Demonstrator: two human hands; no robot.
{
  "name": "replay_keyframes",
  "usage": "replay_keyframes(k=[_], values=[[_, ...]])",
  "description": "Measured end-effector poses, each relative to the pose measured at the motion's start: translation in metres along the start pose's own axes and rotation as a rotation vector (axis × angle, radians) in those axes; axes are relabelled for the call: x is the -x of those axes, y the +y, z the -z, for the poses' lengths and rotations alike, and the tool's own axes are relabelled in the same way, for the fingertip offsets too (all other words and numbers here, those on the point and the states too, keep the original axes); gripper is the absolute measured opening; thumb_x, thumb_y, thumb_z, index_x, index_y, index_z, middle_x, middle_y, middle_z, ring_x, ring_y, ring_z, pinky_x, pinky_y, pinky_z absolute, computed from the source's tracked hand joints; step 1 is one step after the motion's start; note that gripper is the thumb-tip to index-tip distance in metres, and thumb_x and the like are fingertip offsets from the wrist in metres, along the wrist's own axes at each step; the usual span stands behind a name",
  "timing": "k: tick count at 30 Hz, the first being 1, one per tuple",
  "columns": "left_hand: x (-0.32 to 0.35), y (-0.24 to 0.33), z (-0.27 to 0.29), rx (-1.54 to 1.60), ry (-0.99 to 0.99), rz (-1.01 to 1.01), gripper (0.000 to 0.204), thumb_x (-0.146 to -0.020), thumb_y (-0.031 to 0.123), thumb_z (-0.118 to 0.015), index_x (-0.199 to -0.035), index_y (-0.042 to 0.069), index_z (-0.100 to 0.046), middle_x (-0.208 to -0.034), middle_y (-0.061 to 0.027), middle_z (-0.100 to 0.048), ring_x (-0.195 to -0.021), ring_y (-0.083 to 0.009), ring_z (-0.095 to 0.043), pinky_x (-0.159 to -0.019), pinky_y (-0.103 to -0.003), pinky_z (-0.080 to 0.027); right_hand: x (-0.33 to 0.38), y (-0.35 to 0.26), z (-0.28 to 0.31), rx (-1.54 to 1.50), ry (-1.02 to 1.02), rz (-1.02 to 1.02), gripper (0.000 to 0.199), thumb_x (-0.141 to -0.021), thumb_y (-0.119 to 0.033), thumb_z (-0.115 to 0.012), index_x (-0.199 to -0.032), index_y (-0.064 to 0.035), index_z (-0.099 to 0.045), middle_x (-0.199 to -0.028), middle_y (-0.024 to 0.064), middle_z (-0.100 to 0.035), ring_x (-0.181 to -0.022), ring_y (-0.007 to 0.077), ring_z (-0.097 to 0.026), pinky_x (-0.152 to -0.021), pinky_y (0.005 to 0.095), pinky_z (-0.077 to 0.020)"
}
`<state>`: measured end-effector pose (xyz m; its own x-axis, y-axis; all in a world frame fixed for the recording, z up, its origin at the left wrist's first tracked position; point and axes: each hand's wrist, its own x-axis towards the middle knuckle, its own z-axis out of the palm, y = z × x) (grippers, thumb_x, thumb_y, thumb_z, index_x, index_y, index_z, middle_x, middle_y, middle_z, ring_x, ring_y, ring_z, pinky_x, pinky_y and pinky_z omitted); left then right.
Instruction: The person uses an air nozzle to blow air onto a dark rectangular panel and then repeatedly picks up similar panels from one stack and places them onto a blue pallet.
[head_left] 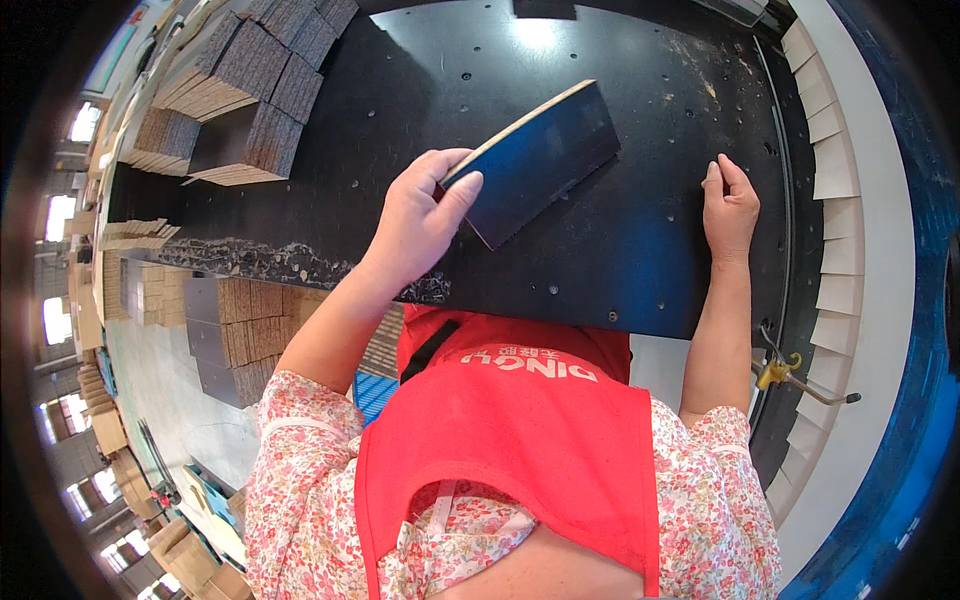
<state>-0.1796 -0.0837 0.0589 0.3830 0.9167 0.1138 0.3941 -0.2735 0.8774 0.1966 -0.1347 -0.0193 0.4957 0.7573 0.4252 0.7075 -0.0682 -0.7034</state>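
Observation:
My left hand (420,215) grips one corner of a dark, flat rectangular board (545,160) with a pale wooden edge, holding it tilted above the black perforated worktable (620,270). Thumb and fingers pinch the board's near left corner. My right hand (728,205) rests on the table surface to the right of the board, fingers loosely curled, holding nothing.
Stacks of similar boards (250,90) stand at the table's far left, and more stacks (225,335) sit below the table on the left. White pieces (835,150) line the curved right rim. A yellow-handled clamp (785,372) is at the table's near right edge.

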Motion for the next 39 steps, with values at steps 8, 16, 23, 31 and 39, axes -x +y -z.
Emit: replay_keyframes(k=[8, 16, 23, 31, 39], values=[[0.003, -0.018, 0.001, 0.867, -0.107, 0.505, 0.023, -0.103, 0.025, -0.055, -0.109, 0.003, -0.060, -0.079, -0.0052, -0.064, -0.064, -0.0112, -0.060, -0.058, -0.025, -0.052, -0.001, -0.008, 0.002, 0.011, -0.016, -0.014, 0.024, -0.095, -0.016, -0.066, -0.109, 0.0027, -0.071, -0.099, 0.0151, -0.074, -0.090, 0.0238, -0.072, -0.081, 0.0327, -0.0549], [0.018, 0.001, -0.025, 1.138, -0.067, 0.481, 0.033, -0.099, 0.015, -0.056, -0.128, 0.002, -0.047, -0.114, -0.0120, -0.063, -0.100, -0.0206, -0.067, -0.088, -0.037, -0.060, -0.001, -0.002, 0.000, 0.021, -0.005, 0.009, 0.024, -0.095, -0.016, -0.066, -0.109, 0.0029, -0.071, -0.100, 0.0154, -0.074, -0.090, 0.0247, -0.072, -0.081, 0.0333, -0.0552], [0.035, 0.032, -0.058, 0.932, -0.583, 0.525, 0.064, -0.098, 0.010, -0.059, -0.150, 0.000, -0.023, -0.135, -0.0212, -0.052, -0.123, -0.0301, -0.058, -0.103, -0.038, -0.050, -0.001, -0.004, 0.001, 0.016, -0.007, 0.010, 0.024, -0.095, -0.016, -0.066, -0.109, 0.0027, -0.071, -0.099, 0.0149, -0.074, -0.087, 0.0234, -0.071, -0.080, 0.0331, -0.0549], [0.024, 0.017, -0.057, 0.206, -0.360, -0.124, 0.028, -0.089, 0.001, -0.069, -0.116, 0.002, -0.065, -0.110, -0.0102, -0.065, -0.095, -0.0152, -0.066, -0.082, -0.030, -0.055, 0.000, -0.004, 0.000, 0.001, -0.004, 0.001, 0.024, -0.094, -0.015, -0.066, -0.108, 0.0035, -0.071, -0.099, 0.0169, -0.073, -0.086, 0.0266, -0.071, -0.080, 0.0343, -0.0548], [-0.040, -0.044, -0.049, -0.532, 0.295, -0.232, 0.048, -0.084, 0.022, -0.075, -0.127, 0.006, -0.061, -0.136, -0.0147, -0.055, -0.130, -0.0347, -0.045, -0.111, -0.045, -0.036, 0.020, -0.037, 0.005, 0.195, 0.012, 0.176, 0.023, -0.095, -0.014, -0.062, -0.105, 0.0052, -0.069, -0.089, 0.0158, -0.066, -0.084, 0.0330, -0.065, -0.077, 0.0414, -0.0520]])
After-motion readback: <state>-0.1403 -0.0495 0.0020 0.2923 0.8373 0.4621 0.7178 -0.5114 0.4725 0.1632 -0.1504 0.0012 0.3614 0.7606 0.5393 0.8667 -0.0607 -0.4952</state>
